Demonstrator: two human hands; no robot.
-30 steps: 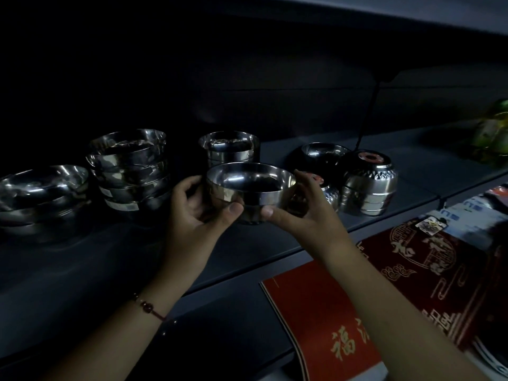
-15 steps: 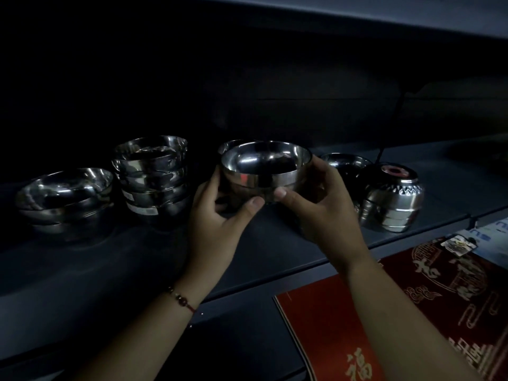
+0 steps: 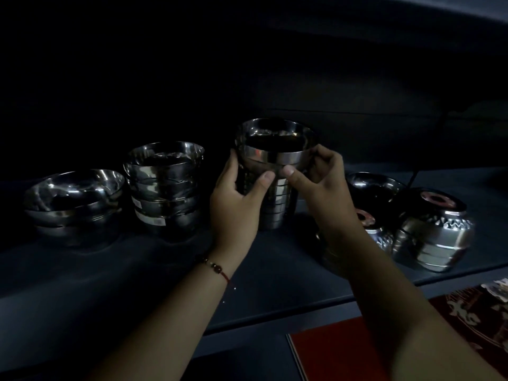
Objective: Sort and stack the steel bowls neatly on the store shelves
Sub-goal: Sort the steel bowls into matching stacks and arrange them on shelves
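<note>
The steel bowl [image 3: 275, 149] sits upright, mouth up, on top of the middle stack [image 3: 276, 207] — its axis is vertical. The left hand [image 3: 236, 199] and the right hand [image 3: 324, 182] both pinch its wall — thumbs in front, fingers curled behind.

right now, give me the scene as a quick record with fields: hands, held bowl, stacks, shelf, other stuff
left hand: grips the held bowl's left side
right hand: grips its right side
held bowl: upright, atop the middle stack
left stacks: wide bowls at far left, taller stack beside them
right: patterned bowls, upside down
shelf: dark, dimly lit
below: red printed item
</note>
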